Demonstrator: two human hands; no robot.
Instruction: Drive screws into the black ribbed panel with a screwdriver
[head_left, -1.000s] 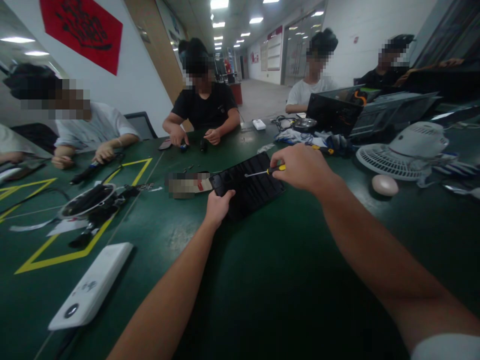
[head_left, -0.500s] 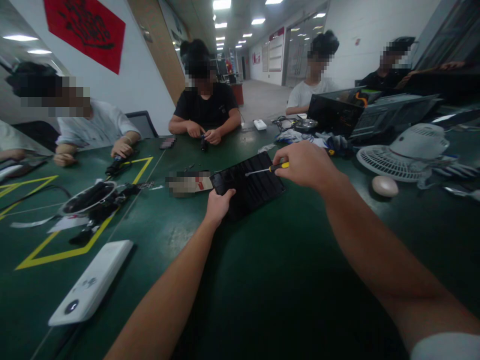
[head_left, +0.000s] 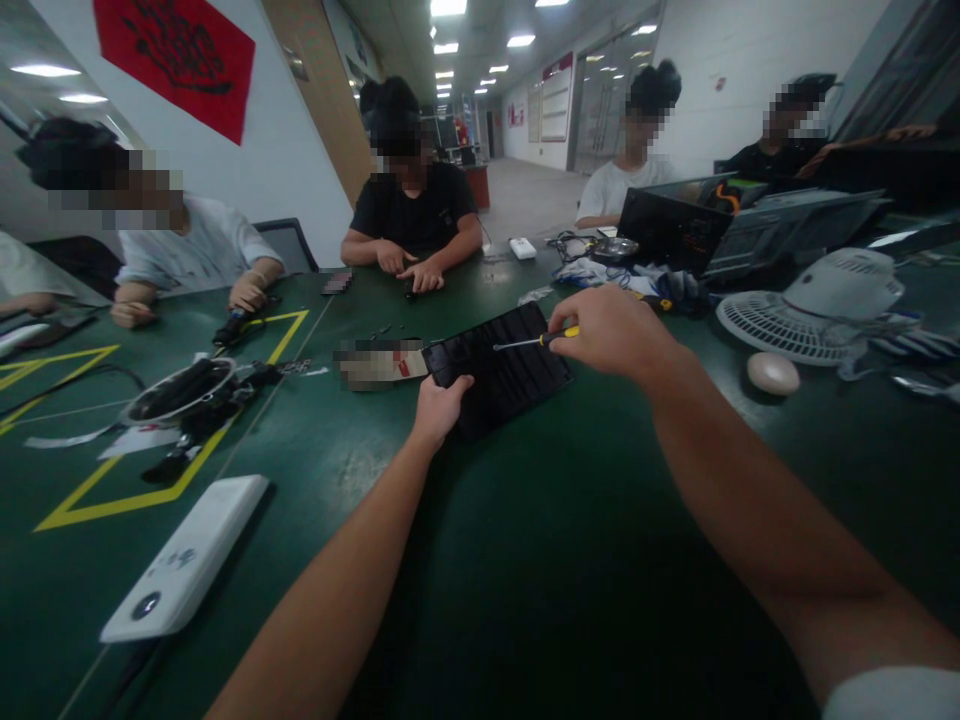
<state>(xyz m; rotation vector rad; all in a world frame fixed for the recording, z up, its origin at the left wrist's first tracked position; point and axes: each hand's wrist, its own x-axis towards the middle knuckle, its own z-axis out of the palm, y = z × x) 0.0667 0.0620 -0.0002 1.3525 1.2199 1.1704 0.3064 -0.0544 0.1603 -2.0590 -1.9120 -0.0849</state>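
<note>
My left hand (head_left: 442, 408) grips the near left corner of a flat black tray-like panel (head_left: 517, 375) with ridges across it, thumb on top. The panel lies tilted over the green table. In my right hand (head_left: 607, 325) is a screwdriver (head_left: 525, 343) with a yellow and black handle, its metal shaft pointing left above the panel. Whether its tip touches the panel I cannot tell. A beige and red box (head_left: 382, 364) sits just left of the panel.
A white power bank-like device (head_left: 187, 560) lies at the near left. Cables and black parts (head_left: 187, 395) are at the left. To the right are a white fan part (head_left: 817, 300), a pale rounded object (head_left: 773, 373) and an open computer case (head_left: 795, 225). Several people sit around the table.
My hands, the panel and the screwdriver hold almost the same positions; the view has shifted slightly. Across the table, the person in black has moved their hands a little.
</note>
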